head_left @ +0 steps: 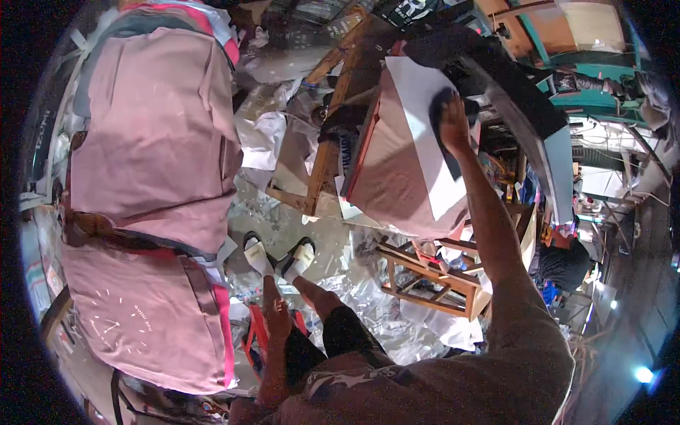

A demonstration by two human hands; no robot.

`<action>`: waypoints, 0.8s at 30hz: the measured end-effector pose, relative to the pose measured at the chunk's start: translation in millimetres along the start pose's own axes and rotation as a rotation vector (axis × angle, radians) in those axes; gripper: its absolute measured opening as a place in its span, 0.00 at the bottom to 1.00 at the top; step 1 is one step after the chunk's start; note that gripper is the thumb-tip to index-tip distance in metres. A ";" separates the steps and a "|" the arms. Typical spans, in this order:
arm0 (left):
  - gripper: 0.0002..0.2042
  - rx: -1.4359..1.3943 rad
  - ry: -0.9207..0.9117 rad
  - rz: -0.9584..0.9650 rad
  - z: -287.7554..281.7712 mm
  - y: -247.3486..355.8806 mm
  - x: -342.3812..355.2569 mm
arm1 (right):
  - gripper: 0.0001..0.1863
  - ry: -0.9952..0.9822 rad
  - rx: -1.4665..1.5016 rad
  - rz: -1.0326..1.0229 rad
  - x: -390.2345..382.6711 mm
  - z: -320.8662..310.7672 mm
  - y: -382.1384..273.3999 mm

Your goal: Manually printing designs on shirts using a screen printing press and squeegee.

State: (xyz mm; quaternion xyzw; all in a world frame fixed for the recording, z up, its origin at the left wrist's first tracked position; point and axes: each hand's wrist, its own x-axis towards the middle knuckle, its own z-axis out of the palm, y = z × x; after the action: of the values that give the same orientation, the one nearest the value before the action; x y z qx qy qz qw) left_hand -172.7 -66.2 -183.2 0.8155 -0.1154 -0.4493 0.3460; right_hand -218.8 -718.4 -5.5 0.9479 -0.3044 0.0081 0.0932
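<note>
My right arm reaches far out, and my right hand [454, 126], blurred, is over a dark shape [440, 113] on a white sheet [418, 106]. Whether the hand grips the dark shape or only rests on it is unclear. Under the sheet lies a pink cloth piece [397, 170] on a slanted board with a reddish edge. Low in the picture, my left hand [279, 312] hangs beside my leg, away from the cloth; its fingers do not show clearly. On the left, a pile of pink cloth pieces [152, 127] includes a lower pink piece [142, 319] with white printed marks.
A wooden frame [432, 283] stands below the board. A dark flat panel [517, 92] with a pale edge rises just right of my hand. Crumpled plastic and paper litter the floor. Something red [256, 347] sits by my legs. Another person [563, 262] is at the right.
</note>
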 end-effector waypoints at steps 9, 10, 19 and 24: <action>0.14 0.097 0.284 0.078 9.9 -58.1 -22.6 | 0.26 0.020 0.089 0.043 -18.8 -21.3 -92.9; 0.14 -0.079 0.214 0.027 8.5 -48.7 -12.8 | 0.26 0.123 0.020 0.012 10.8 -7.5 -64.0; 0.11 0.262 0.117 0.048 -10.1 -44.9 -12.1 | 0.24 0.176 -0.047 0.005 18.6 -1.8 -32.8; 0.06 0.066 0.205 0.385 -6.9 -73.3 11.6 | 0.27 0.419 0.066 0.280 -158.1 -26.7 -78.3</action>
State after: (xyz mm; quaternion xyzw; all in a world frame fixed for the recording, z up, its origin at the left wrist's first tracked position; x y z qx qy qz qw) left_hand -169.5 -15.0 -237.3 0.8308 -0.2481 -0.2853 0.4084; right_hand -301.1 -560.2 -4.1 0.8767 -0.4065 0.2270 0.1211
